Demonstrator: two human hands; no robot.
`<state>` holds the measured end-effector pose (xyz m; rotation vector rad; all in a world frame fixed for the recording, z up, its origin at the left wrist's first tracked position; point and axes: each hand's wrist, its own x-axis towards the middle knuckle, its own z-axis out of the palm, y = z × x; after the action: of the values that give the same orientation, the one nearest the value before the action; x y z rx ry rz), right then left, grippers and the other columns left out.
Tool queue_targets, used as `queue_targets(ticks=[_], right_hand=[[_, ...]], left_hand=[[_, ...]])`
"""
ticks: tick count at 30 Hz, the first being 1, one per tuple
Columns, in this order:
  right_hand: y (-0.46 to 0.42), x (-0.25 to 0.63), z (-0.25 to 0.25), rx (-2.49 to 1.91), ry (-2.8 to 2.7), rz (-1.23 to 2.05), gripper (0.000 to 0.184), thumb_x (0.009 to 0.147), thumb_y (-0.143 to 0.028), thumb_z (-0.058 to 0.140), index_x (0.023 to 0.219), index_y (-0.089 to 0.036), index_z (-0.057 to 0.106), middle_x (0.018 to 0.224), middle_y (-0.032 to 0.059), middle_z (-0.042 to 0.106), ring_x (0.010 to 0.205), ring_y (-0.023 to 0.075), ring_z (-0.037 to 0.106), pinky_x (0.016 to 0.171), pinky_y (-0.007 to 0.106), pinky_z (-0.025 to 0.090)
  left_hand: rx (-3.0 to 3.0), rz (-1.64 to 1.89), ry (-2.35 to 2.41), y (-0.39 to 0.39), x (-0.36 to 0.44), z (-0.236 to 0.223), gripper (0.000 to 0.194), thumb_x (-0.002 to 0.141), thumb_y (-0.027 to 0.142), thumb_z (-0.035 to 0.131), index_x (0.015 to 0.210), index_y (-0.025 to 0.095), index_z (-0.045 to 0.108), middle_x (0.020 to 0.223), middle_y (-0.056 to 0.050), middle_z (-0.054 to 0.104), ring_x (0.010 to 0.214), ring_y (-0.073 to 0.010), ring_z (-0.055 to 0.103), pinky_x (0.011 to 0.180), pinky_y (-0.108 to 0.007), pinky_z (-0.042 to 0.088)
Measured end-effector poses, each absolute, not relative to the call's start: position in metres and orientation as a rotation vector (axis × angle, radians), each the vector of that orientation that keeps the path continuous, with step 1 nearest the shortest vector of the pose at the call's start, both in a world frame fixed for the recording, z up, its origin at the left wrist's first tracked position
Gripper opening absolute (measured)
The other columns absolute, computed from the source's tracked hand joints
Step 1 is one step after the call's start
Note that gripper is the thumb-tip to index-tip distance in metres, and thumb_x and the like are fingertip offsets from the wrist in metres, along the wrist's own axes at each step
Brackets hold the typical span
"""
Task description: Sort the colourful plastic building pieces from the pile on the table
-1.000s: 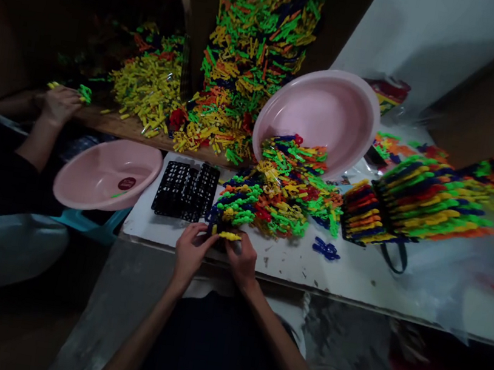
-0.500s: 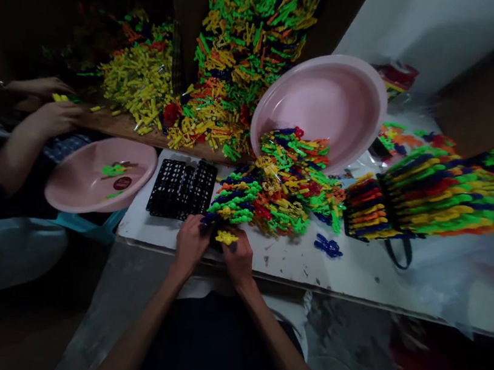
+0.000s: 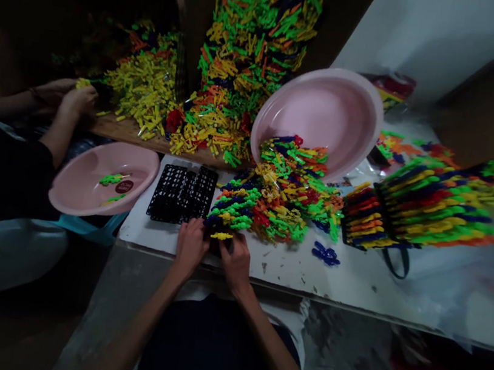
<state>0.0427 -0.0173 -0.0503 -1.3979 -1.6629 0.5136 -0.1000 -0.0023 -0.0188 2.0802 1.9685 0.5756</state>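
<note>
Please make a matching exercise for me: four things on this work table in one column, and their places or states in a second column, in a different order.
Things:
1. Black plastic racks
2. Pink basin on the right
3. Pink basin on the left
4. Small blue plastic pieces

Places or states:
A. Holds a few green pieces
B. On the white table, right of the coloured heap
C. Tilted up behind the coloured heap
D. Left of the coloured heap

Pairs: 1-D, 2-C, 3-A, 4-B
</note>
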Motion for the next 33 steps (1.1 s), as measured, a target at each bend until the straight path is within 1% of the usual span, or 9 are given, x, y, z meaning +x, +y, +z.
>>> queue_targets(ticks=[4,7,10,14,20,23,26,29,33], right_hand=[[-0.015,0.035,-0.052,-1.457,-1.596,0.545,0.023,0.094,-0.030,0.056,0.111,-0.021,0.069,0.101,0.0098,0.068,0.096,0.0245,0.064,0.087,0.038,0.054],[-0.015,0.031,-0.055,-1.470,-1.527,0.594,0.022,0.093,-0.029,0.057,0.109,-0.023,0.071,0.100,0.0088,0.066,0.091,0.0229,0.065,0.083,0.036,0.055],[-0.015,0.033,-0.058,-1.430,-1.512,0.587,0.022,0.093,-0.025,0.056,0.108,-0.023,0.071,0.099,0.0088,0.066,0.090,0.0224,0.065,0.083,0.035,0.056],[-0.014,0.038,-0.060,-1.387,-1.550,0.542,0.022,0.092,-0.021,0.055,0.107,-0.023,0.072,0.099,0.0089,0.068,0.093,0.0228,0.066,0.085,0.036,0.056],[-0.020,0.051,-0.049,-1.322,-1.565,0.620,0.022,0.091,-0.021,0.054,0.106,-0.022,0.070,0.100,0.0068,0.073,0.095,0.0212,0.069,0.087,0.034,0.056],[-0.029,0.061,-0.038,-1.353,-1.522,0.700,0.021,0.092,-0.022,0.052,0.104,-0.021,0.070,0.098,0.0046,0.074,0.090,0.0192,0.070,0.083,0.032,0.057],[-0.034,0.071,-0.022,-1.356,-1.491,0.666,0.020,0.094,-0.022,0.051,0.103,-0.021,0.069,0.097,0.0044,0.074,0.089,0.0185,0.070,0.079,0.031,0.056],[-0.029,0.078,-0.001,-1.298,-1.506,0.529,0.021,0.094,-0.019,0.051,0.106,-0.023,0.069,0.098,0.0051,0.073,0.093,0.0198,0.067,0.084,0.035,0.055],[-0.011,0.084,0.021,-1.183,-1.627,0.402,0.025,0.094,-0.017,0.053,0.111,-0.027,0.069,0.103,0.0055,0.071,0.102,0.0225,0.063,0.094,0.042,0.051]], left_hand=[[1.842,0.996,1.992,-0.027,-0.095,-0.017,0.011,0.087,0.021,0.058,0.096,0.019,0.063,0.093,-0.006,0.067,0.088,-0.0216,0.058,0.079,-0.034,0.044],[1.684,1.172,1.901,-0.041,-0.084,-0.020,0.021,0.088,0.034,0.061,0.104,0.020,0.063,0.093,-0.005,0.067,0.084,-0.0189,0.060,0.078,-0.030,0.047],[1.524,1.137,1.836,-0.036,-0.077,-0.026,0.027,0.087,0.040,0.064,0.106,0.021,0.066,0.093,-0.004,0.072,0.082,-0.0181,0.064,0.076,-0.029,0.049],[1.388,1.101,1.781,-0.020,-0.078,-0.030,0.025,0.085,0.042,0.065,0.093,0.019,0.071,0.088,-0.004,0.075,0.077,-0.0179,0.067,0.071,-0.027,0.049],[1.586,1.147,1.856,-0.020,-0.079,-0.022,0.023,0.085,0.042,0.065,0.086,0.019,0.071,0.077,-0.002,0.072,0.067,-0.0142,0.062,0.064,-0.023,0.045],[1.701,1.193,1.949,-0.021,-0.073,-0.024,0.023,0.090,0.039,0.060,0.090,0.018,0.071,0.081,-0.004,0.072,0.074,-0.0160,0.065,0.069,-0.024,0.044],[1.783,1.067,2.007,-0.019,-0.067,-0.029,0.024,0.092,0.037,0.057,0.093,0.018,0.072,0.082,-0.007,0.073,0.073,-0.0178,0.066,0.066,-0.025,0.042],[1.807,1.017,2.041,-0.018,-0.066,-0.034,0.025,0.093,0.037,0.056,0.095,0.018,0.072,0.083,-0.007,0.074,0.072,-0.0183,0.066,0.064,-0.026,0.040],[1.783,1.107,2.050,-0.018,-0.072,-0.038,0.026,0.093,0.039,0.055,0.095,0.019,0.072,0.085,-0.007,0.075,0.074,-0.0176,0.067,0.067,-0.025,0.041]])
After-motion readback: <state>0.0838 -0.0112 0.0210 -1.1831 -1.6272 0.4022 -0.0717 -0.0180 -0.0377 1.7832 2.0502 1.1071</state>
